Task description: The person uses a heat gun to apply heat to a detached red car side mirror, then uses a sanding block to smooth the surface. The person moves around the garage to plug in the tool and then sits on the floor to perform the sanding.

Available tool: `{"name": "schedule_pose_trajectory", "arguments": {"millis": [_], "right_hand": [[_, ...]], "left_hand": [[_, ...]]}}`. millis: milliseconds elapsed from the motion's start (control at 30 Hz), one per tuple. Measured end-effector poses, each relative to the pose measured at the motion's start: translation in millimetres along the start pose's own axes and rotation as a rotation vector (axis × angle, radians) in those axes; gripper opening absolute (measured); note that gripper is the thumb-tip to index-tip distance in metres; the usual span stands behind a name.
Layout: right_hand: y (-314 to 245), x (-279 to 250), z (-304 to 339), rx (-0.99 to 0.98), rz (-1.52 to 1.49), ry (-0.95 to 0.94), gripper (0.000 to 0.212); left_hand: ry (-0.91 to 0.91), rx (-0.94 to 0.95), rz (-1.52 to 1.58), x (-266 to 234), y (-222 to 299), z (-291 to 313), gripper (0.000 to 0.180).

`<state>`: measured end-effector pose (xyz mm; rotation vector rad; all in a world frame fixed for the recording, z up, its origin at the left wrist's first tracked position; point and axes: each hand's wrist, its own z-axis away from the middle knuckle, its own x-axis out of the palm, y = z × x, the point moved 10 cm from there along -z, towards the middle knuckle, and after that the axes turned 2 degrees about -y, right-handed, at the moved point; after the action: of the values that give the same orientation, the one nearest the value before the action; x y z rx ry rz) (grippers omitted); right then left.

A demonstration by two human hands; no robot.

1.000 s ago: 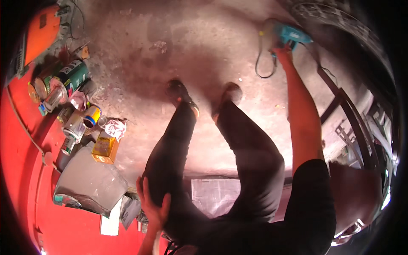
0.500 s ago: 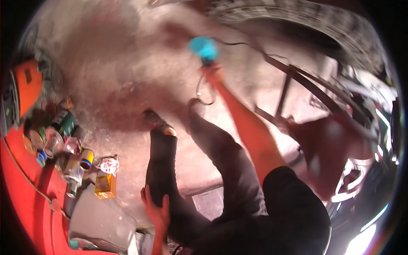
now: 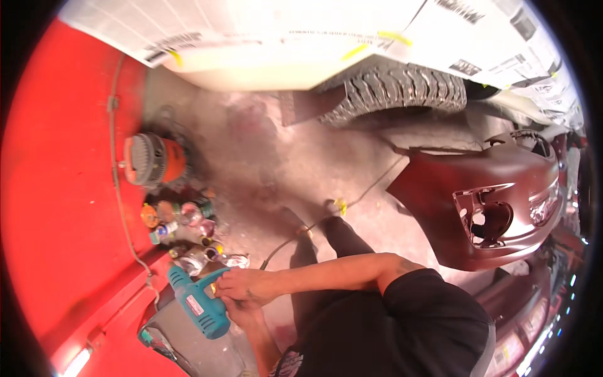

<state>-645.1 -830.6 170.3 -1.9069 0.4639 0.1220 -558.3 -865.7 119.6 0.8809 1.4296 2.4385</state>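
Note:
A teal heat gun (image 3: 202, 309) lies aslant at the lower left, its slotted nozzle up and to the left. My right hand (image 3: 242, 284) is closed around its looped handle, the forearm crossing my body from the right. A dark cord (image 3: 282, 245) runs away from near that hand across the floor. Just below it, my left hand (image 3: 247, 313) is close against the heat gun's handle and body. Its fingers are partly hidden, so their hold is unclear. A small yellow piece (image 3: 213, 289) shows beside the handle.
Several cans and bottles (image 3: 190, 213) crowd the floor by the red wall (image 3: 63, 163), near an orange and grey bucket-like machine (image 3: 154, 159). A dark red car bumper (image 3: 433, 188) stands at right. Ahead are a tyre (image 3: 402, 94) and a paper-covered vehicle (image 3: 270, 38).
My right hand has brought the heat gun from far out in front back to the lower left. My left hand has left my leg and is now beside it. The view has shifted too.

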Motion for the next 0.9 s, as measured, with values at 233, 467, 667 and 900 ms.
{"name": "schedule_pose_trajectory", "arguments": {"millis": [233, 467, 667, 900], "right_hand": [[-3, -11, 54, 0.332, 0.181, -0.112, 0.086], [138, -67, 274, 0.858, 0.467, -0.103, 0.01], [172, -92, 412, 1.267, 0.67, -0.226, 0.018], [155, -64, 389, 1.698, 0.472, 0.362, 0.027]], "left_hand": [[0.194, 0.235, -0.136, -8, 186, 22, 0.049], [0.207, 0.483, -0.326, -40, 344, 18, 0.037], [0.344, 0.655, -0.925, -84, 419, -103, 0.02], [0.085, 0.12, -0.542, -148, 301, -325, 0.021]]}}
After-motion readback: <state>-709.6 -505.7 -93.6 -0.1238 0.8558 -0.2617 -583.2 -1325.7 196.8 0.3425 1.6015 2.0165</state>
